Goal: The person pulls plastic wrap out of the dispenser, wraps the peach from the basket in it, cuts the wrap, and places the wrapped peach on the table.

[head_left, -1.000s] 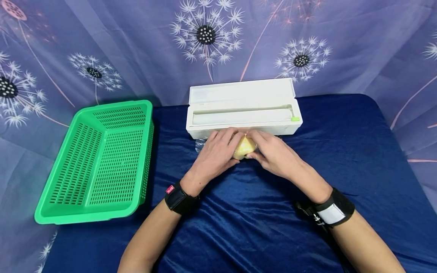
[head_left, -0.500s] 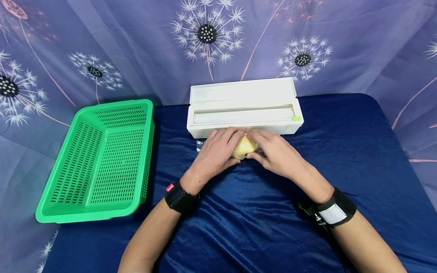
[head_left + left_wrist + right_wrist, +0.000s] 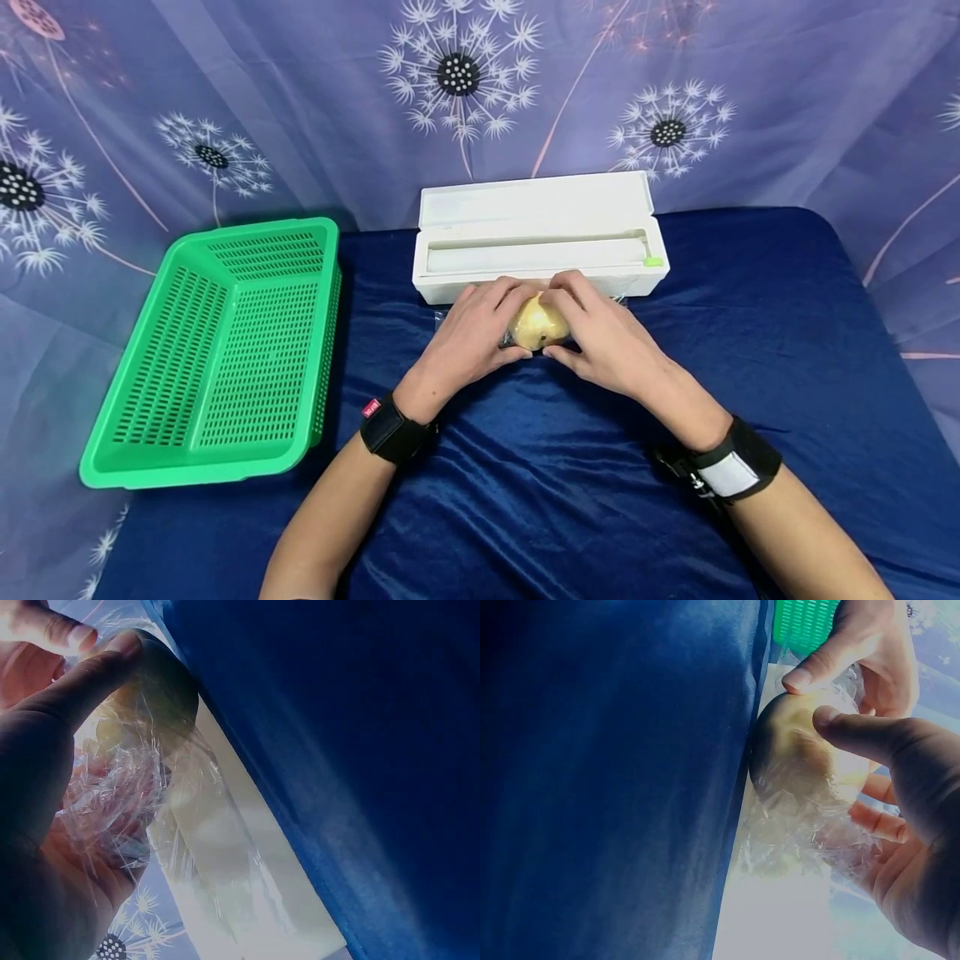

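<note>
A rounded yellow fruit (image 3: 538, 323) with a small dark spot on its near side sits between my two hands, in front of the white box. Clear cling film (image 3: 120, 780) is crumpled around it, with loose film spreading out in both wrist views. My left hand (image 3: 474, 332) grips the fruit's left side, thumb low and fingers over the back. From the right, my right hand (image 3: 603, 335) holds it with its thumb (image 3: 840, 724) on the near face and its fingers bent over the top. The fruit's far side is hidden by the fingers.
Just behind the hands stands an open white box (image 3: 442, 288) with a roll of film (image 3: 536, 254) inside and a green tab (image 3: 653, 262) at its right end. A green basket (image 3: 318, 333) is on the left. Blue cloth (image 3: 570, 500) covers the table; a patterned curtain (image 3: 322, 100) hangs behind.
The right hand's fingers have lifted and shifted further over the top of the fruit. More of the fruit's near face shows between the hands. The left hand has hardly moved.
</note>
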The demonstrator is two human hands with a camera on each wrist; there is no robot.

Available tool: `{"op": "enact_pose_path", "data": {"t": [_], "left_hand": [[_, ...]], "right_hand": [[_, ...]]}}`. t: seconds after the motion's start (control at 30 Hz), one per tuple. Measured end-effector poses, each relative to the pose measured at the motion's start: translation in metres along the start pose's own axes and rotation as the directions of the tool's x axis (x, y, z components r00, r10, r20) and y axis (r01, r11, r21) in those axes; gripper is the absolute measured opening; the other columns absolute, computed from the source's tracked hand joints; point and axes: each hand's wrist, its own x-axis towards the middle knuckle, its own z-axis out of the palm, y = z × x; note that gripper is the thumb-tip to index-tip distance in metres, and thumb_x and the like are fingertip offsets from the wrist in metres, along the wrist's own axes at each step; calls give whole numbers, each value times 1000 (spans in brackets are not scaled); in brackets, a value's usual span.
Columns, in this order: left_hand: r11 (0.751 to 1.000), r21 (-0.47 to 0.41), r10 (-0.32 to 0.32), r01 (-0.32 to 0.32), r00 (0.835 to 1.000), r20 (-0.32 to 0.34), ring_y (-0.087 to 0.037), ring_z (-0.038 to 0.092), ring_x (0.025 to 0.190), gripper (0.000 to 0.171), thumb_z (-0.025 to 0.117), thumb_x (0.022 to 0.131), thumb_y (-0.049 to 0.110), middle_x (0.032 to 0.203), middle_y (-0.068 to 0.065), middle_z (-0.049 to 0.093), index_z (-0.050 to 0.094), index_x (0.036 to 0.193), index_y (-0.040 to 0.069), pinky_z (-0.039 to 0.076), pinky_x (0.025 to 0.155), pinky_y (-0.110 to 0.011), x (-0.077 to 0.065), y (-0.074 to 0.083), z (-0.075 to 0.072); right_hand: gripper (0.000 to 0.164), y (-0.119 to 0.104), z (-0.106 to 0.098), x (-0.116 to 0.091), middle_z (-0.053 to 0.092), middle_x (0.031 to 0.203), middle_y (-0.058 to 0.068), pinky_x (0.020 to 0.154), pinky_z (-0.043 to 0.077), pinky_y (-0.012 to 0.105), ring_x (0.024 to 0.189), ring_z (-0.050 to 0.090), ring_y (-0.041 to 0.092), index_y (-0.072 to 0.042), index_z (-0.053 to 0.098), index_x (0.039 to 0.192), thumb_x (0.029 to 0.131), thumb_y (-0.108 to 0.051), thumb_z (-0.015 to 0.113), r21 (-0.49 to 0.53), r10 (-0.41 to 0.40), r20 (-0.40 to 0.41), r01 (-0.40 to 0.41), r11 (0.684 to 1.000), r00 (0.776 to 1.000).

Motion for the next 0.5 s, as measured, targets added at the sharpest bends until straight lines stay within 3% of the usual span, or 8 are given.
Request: {"op": "enact_pose_path", "data": {"t": [0.13,0.5], "left_hand": [[1000,-12,-7,7,1000,7,-23,56,130,93,94,81,45,143,-6,57,49,155,14,45,106,-43,1,0,0],[999,-33,-25,26,1000,16,-21,57,128,91,92,80,49,143,-5,58,52,153,13,46,107,-44,0,-3,-1]], "right_hand": [[68,-1,2,0,52,137,17,89,57,52,112,62,38,-1,56,129,77,-18,97,-23,-5,0,5,1000,1000],[77,-2,6,0,50,141,19,101,53,52,127,55,39,1,52,135,74,-8,98,-40,-30,21,31,999,999]]}}
